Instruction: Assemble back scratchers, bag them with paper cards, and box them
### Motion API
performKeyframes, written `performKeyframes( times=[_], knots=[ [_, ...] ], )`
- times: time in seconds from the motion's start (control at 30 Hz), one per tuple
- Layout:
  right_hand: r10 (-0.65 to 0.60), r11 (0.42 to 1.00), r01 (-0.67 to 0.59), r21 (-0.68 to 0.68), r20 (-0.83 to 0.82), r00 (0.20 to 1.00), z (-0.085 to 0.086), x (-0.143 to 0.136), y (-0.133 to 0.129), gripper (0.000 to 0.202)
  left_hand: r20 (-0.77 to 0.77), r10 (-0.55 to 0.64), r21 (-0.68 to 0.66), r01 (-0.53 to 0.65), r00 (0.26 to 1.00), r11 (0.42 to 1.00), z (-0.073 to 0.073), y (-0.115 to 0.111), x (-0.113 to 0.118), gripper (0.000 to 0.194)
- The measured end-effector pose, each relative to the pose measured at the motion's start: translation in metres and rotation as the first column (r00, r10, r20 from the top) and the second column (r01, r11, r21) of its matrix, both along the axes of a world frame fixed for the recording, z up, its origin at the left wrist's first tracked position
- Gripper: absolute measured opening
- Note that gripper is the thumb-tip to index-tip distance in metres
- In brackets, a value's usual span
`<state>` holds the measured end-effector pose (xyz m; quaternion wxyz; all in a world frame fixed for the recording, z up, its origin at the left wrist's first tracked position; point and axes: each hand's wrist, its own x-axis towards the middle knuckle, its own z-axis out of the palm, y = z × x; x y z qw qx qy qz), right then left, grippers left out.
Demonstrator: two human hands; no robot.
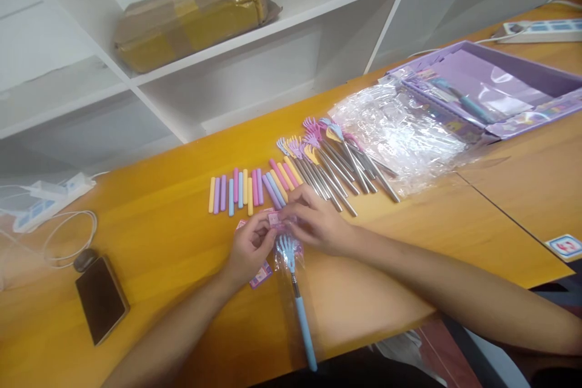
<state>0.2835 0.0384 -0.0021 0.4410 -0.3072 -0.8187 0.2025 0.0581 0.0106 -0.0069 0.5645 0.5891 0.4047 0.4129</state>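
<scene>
A blue back scratcher (305,330) with a hand-shaped head lies in a clear plastic bag, its handle toward me. Just above its head, my left hand (249,248) pinches a small pink printed card (274,219) at the bag's top end. From the other side my right hand (321,221) has its fingers closed at the same card and the bag's edge; its fingertips partly hide the contact. More pink cards (260,275) lie beneath and beside my left hand. Beyond my hands are rows of coloured handle sleeves (240,189) and a pile of metal scratcher rods (339,163) with coloured claw heads.
Clear plastic bags (400,133) are heaped at the right, against a purple box (513,127). A phone (102,300) and a power strip (54,200) with cables are on the left. Behind the table, a white shelf (273,30) carries a taped cardboard parcel (195,21).
</scene>
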Motion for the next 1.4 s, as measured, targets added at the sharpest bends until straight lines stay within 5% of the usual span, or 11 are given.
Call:
performKeyframes(
  times=[0.4, 0.67, 1.1, 1.4],
  knots=[
    [0.092, 0.994, -0.091, -0.062, 0.003, 0.996, 0.007, 0.002, -0.002, 0.029, -0.024, 0.035, 0.031, -0.035, 0.999, 0.999, -0.006, -0.005, -0.005, 0.031],
    [0.085, 0.986, -0.104, -0.131, -0.139, 0.987, 0.005, -0.004, 0.000, 0.003, -0.031, 0.002, 0.067, 0.000, 1.000, 0.998, -0.006, -0.004, -0.006, 0.029],
    [0.095, 0.991, -0.116, -0.067, -0.258, 0.962, -0.003, -0.010, 0.000, 0.021, -0.028, -0.025, 0.101, 0.028, 0.999, 0.994, -0.011, -0.006, -0.007, 0.028],
    [-0.054, 0.909, -0.072, -0.411, -0.287, 0.956, -0.006, -0.015, -0.012, 0.029, 0.032, -0.028, 0.079, 0.026, 0.999, 0.997, -0.004, -0.003, -0.007, 0.026]
  ],
)
